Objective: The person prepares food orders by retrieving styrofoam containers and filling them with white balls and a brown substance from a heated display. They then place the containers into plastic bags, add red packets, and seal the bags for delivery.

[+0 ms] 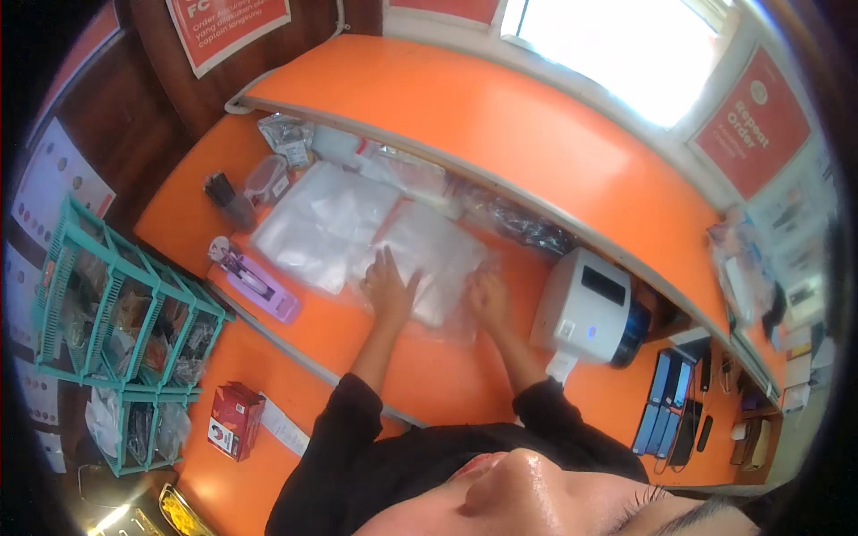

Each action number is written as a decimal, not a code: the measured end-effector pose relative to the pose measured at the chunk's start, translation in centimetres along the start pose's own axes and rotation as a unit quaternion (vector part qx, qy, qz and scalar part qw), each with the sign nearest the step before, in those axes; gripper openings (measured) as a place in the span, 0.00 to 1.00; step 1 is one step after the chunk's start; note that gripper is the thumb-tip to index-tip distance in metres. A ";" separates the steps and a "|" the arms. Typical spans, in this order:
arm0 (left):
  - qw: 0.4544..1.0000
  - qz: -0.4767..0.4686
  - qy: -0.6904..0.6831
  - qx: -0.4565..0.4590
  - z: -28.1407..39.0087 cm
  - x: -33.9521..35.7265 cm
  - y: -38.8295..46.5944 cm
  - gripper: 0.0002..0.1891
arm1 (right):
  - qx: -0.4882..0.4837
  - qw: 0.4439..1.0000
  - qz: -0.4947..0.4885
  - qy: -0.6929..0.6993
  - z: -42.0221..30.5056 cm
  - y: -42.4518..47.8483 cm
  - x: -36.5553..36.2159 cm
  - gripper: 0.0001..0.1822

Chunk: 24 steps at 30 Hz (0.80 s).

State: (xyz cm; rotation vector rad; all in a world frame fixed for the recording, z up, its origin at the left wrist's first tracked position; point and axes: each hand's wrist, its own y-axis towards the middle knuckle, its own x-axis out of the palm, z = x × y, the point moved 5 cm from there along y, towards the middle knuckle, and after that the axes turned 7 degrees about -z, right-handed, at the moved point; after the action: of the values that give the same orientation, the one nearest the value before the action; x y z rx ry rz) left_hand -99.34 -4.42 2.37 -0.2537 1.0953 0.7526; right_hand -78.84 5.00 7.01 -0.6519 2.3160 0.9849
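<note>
A stack of clear plastic bags [429, 251] lies on the orange counter, over the edge of a second stack of clear bags [328, 221] to its left. My left hand [389, 288] rests on the left part of the nearer stack, fingers spread, holding nothing. At the right edge of that stack is my right hand [488, 295], its fingers curled at the plastic; whether they grip a bag is not plain. Left of the bags lies a purple tape dispenser [258, 285].
A white label printer [586, 305] stands at the right, near a blue-screened device [663, 402]. Teal plastic baskets [134, 305] and a red box [234, 421] are at the left. An orange shelf [496, 127] overhangs the counter's back. A dark cup of straws [229, 201] stands behind the dispenser.
</note>
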 end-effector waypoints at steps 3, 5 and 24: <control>0.997 -0.055 0.011 -0.046 1.6 -1.4 3.0 0.45 | -0.016 1.000 -0.011 0.001 -2.1 -1.1 -0.5 0.05; 0.994 -0.071 0.065 -0.060 1.2 -1.4 5.0 0.42 | 0.001 0.998 -0.041 0.037 -3.6 -1.9 -0.9 0.05; 0.874 -0.178 -0.445 0.080 4.2 -2.8 0.1 0.08 | 0.166 0.964 -0.013 0.210 -5.9 -8.6 -8.3 0.08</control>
State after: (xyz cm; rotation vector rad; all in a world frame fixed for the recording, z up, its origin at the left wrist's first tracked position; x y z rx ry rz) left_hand -97.10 -3.29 6.74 0.0494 0.2064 0.3572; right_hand -69.17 -2.95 11.53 -0.8059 2.7439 0.4537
